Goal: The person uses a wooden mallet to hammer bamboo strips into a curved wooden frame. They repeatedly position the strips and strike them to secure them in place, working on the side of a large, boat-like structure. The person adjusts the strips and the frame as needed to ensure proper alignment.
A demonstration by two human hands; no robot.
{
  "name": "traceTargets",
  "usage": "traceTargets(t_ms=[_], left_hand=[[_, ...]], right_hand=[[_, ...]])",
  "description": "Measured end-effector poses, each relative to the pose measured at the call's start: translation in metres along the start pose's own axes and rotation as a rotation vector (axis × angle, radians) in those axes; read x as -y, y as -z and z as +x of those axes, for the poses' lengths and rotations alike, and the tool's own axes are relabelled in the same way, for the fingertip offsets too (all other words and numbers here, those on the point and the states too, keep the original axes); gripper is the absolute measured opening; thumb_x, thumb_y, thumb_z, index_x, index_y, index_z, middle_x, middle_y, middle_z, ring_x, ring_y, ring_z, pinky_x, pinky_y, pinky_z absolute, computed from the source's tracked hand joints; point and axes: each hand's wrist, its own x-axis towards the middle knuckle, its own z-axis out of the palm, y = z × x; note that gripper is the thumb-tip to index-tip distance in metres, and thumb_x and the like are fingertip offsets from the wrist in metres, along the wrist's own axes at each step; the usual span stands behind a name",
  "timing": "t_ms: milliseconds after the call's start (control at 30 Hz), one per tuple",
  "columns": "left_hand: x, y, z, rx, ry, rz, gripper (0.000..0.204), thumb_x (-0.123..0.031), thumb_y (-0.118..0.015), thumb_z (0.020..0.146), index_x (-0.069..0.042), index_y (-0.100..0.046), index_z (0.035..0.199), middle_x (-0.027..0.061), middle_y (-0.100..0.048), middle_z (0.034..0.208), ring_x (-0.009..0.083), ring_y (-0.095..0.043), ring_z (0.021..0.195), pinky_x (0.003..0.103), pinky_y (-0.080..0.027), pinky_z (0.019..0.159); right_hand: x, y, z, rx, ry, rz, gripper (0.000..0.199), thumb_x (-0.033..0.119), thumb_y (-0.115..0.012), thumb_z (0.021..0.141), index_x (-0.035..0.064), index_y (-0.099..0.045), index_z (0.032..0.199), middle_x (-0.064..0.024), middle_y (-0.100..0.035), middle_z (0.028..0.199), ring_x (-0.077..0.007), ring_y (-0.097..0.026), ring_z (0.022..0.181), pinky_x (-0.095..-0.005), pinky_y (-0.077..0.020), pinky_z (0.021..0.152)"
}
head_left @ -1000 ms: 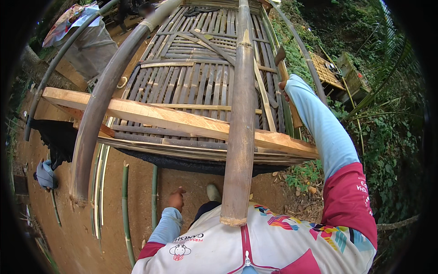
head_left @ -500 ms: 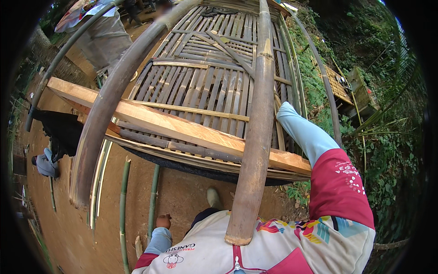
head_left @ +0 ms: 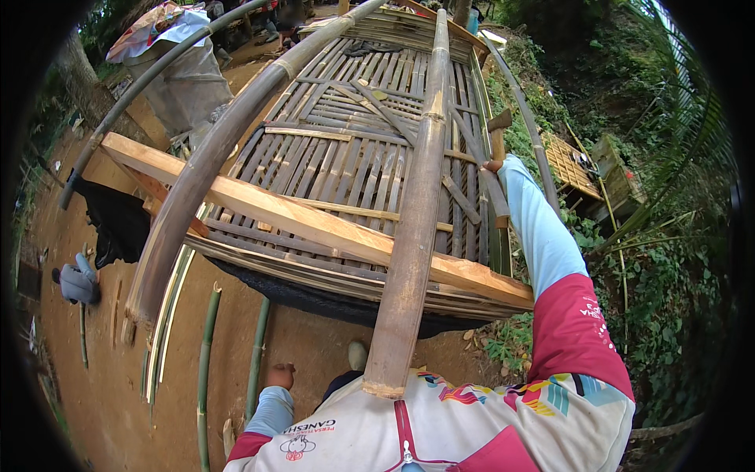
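Observation:
My right arm reaches out over the right side of a slatted bamboo platform (head_left: 370, 149). At its end my right hand (head_left: 494, 165) is closed round the light wooden handle of a hatchet (head_left: 499, 140), whose brown head points away from me. Right by this hand, a dark bamboo slat (head_left: 481, 169) lies slantwise; whether the fingers touch it I cannot tell. My left hand (head_left: 280, 376) hangs low beside my body, fingers curled, with nothing visible in it. Between my arms, a thick bamboo pole (head_left: 413, 259) runs from my chest over the platform.
A sawn wooden beam (head_left: 307, 224) crosses the platform's near end. Another thick pole (head_left: 212, 157) runs along the left. Green bamboo poles (head_left: 207, 362) stand below left, and a crouching person (head_left: 79, 282) is farther left. Plants (head_left: 653, 291) cover the right slope.
My right hand has come into view from behind the thick pole, holding the hatchet. A dark slat now lies slantwise beside it. The left hand still hangs low.

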Motion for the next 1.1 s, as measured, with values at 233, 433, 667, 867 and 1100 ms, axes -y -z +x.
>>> traceTargets(t_ms=[233, 433, 667, 867, 1100], left_hand=[[-0.010, -0.009, -0.013, -0.012, -0.029, -0.039, 0.036, -0.036, -0.057, 0.092, -0.006, -0.075, 0.089, 0.0182, -0.072, 0.097, 0.0367, -0.066, 0.098, 0.041, -0.048, 0.091], [0.017, -0.050, -0.018, 0.044, -0.171, 0.086, 0.039, -0.041, -0.054, 0.092, -0.009, -0.076, 0.092, 0.0184, -0.071, 0.102, 0.0365, -0.066, 0.099, 0.042, -0.047, 0.091], [-0.045, -0.074, -0.079, 0.107, -0.400, 0.110, 0.041, -0.043, -0.054, 0.093, -0.009, -0.076, 0.094, 0.0187, -0.071, 0.101, 0.0338, -0.066, 0.099, 0.041, -0.048, 0.090], [-0.183, -0.087, -0.179, 0.407, -0.548, -0.118, 0.040, -0.037, -0.061, 0.095, 0.001, -0.072, 0.093, 0.0101, -0.071, 0.083, 0.0155, -0.063, 0.082, 0.032, -0.048, 0.078], [-0.329, -0.049, -0.324, 0.559, -1.125, -0.513, 0.036, -0.025, -0.057, 0.100, 0.003, -0.063, 0.121, 0.0062, -0.069, 0.106, 0.0090, -0.058, 0.096, 0.025, -0.045, 0.087]], right_hand=[[-0.012, 0.087, -0.005, 0.050, 0.093, 0.172, 0.053, 0.032, -0.081, 0.071, -0.0021, -0.063, 0.107, -0.0068, -0.066, 0.079, -0.0150, -0.060, 0.064, -0.0299, -0.0480, 0.059], [-0.019, 0.144, -0.063, -0.018, 0.332, 0.265, 0.080, 0.040, -0.084, 0.066, -0.0033, -0.054, 0.126, -0.0099, -0.066, 0.098, -0.0168, -0.063, 0.080, -0.0306, -0.0498, 0.072], [-0.032, 0.185, -0.179, -0.132, 0.469, 0.569, 0.069, 0.028, -0.085, 0.071, 0.0008, -0.051, 0.125, -0.0115, -0.062, 0.106, -0.0191, -0.064, 0.092, -0.0341, -0.0517, 0.080], [-0.041, 0.194, -0.276, -0.185, 0.523, 0.777, 0.076, 0.030, -0.082, 0.075, -0.0004, -0.043, 0.132, -0.0104, -0.063, 0.103, -0.0168, -0.062, 0.086, -0.0318, -0.0512, 0.075], [-0.046, 0.175, -0.358, -0.069, 0.524, 0.928, 0.079, 0.024, -0.081, 0.075, -0.0031, -0.041, 0.138, -0.0122, -0.066, 0.101, -0.0139, -0.063, 0.071, -0.0248, -0.0512, 0.057]])
